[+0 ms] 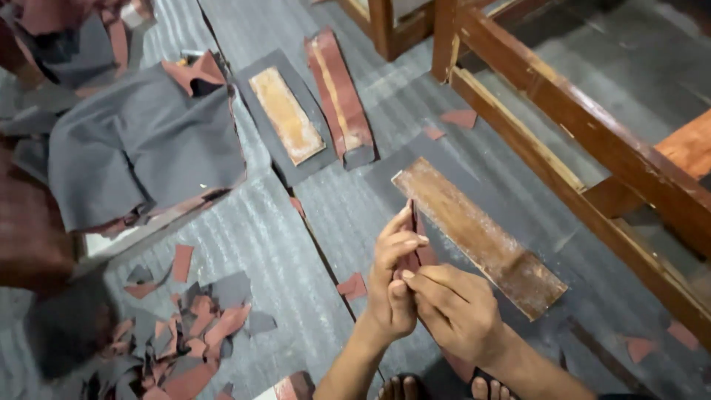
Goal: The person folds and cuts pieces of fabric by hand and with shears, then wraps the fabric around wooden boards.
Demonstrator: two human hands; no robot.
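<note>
Where the wooden board (480,235) lies, left hand (392,278) and right hand (453,307) both pinch a reddish strip (415,244) (held upright)

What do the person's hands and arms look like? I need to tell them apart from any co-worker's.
Both are bare: the left hand and right hand wear no gloves, rings or watch, and no sleeves cover the forearms in view.

Probably leather workshop: floor scraps (178,341)

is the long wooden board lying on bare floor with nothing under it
No, the long wooden board rests on a dark grey sheet, just right of the left hand and right hand pinching a reddish-brown strip.
</note>
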